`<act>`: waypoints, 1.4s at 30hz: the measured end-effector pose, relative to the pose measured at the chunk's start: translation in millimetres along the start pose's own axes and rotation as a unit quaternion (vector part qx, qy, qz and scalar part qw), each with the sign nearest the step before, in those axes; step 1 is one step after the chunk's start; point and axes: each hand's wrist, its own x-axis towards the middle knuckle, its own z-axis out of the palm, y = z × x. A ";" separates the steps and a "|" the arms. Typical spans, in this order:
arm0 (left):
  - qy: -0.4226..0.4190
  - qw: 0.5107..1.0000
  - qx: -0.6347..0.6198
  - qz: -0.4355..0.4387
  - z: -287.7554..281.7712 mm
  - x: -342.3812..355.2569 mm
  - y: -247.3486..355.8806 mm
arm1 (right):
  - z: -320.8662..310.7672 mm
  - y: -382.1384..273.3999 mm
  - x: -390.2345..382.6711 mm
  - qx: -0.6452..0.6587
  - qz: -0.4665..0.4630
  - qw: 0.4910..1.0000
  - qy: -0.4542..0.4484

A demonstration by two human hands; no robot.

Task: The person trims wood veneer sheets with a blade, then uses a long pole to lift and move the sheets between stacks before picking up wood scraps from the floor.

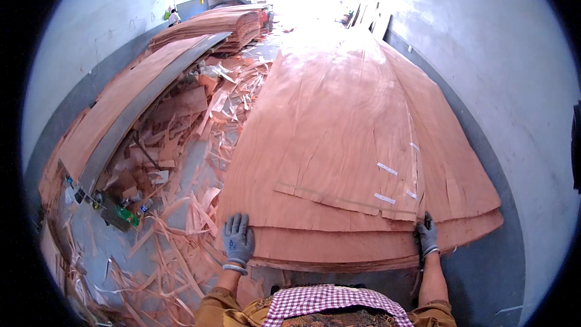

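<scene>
My left hand (pixel 238 241), in a grey glove, rests with fingers outstretched on the near left part of a large stack of thin reddish wood veneer sheets (pixel 321 121). My right hand (pixel 428 235), also gloved, has its fingers bent at the near edge of the top veneer sheet (pixel 363 201), beside a split that runs lengthwise. The thumb and whatever lies under that hand are partly hidden. Short white tape strips (pixel 387 168) lie across cracks on the right part of the sheets.
Veneer scraps (pixel 193 218) litter the floor at left. Beyond them stand a long bench with veneer (pixel 115 109) and further stacks (pixel 206 27). A green object (pixel 127 215) lies by the bench. A person (pixel 174 17) is at the back left. A wall (pixel 508 85) borders the right, with leaning boards (pixel 380 23).
</scene>
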 end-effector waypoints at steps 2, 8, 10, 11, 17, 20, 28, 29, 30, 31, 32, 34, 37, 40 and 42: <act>0.000 1.000 -0.016 0.006 12.3 5.0 6.4 | -35.3 31.7 22.7 -0.043 -0.039 0.998 0.007; 0.000 1.000 -0.016 0.001 13.2 2.3 -3.8 | -22.3 29.4 24.3 0.001 0.022 1.000 -0.014; 0.006 1.000 -0.009 0.004 6.4 3.4 -7.8 | -23.5 38.4 31.3 -0.014 -0.003 1.000 -0.012; 0.048 0.998 -0.030 -0.009 3.4 7.8 -14.7 | -22.5 43.6 35.7 -0.031 -0.015 0.999 -0.010; 0.051 0.955 0.002 -0.294 -17.8 6.6 -56.3 | -42.2 35.6 26.6 -0.018 0.036 0.997 -0.062; 0.000 0.907 -0.154 -0.392 -13.0 -1.1 -95.1 | -39.1 46.3 31.1 -0.060 -0.025 0.996 -0.066; 0.140 0.871 -0.297 -0.366 29.6 26.9 -111.6 | -44.7 31.8 45.1 -0.019 -0.051 0.998 -0.020; 0.145 0.872 -0.279 -0.376 29.5 28.9 -110.6 | -38.3 19.5 38.2 -0.036 -0.061 0.997 -0.012; 0.122 0.867 -0.284 -0.390 18.7 32.9 -107.6 | -24.1 -12.4 20.8 -0.038 0.015 0.999 -0.021; 0.095 0.861 -0.298 -0.402 11.2 39.9 -96.8 | -25.1 -38.9 10.3 -0.043 0.087 0.995 -0.023; 0.065 0.854 -0.310 -0.413 9.2 46.6 -88.4 | -33.2 -48.1 8.6 -0.075 0.082 0.994 0.004; 0.091 0.830 -0.390 -0.388 6.0 49.8 -91.4 | -21.7 -73.0 -3.0 -0.040 0.066 0.997 0.008; 0.132 0.811 -0.438 -0.364 -0.9 60.5 -83.7 | -16.5 -95.8 -12.4 -0.033 0.052 0.998 0.008; 0.124 0.817 -0.431 -0.362 8.7 58.7 -87.1 | -34.2 -79.4 6.7 -0.058 0.012 0.998 -0.003; 0.115 0.824 -0.405 -0.379 19.6 54.9 -86.0 | -36.6 -66.0 18.6 -0.081 -0.008 0.997 0.011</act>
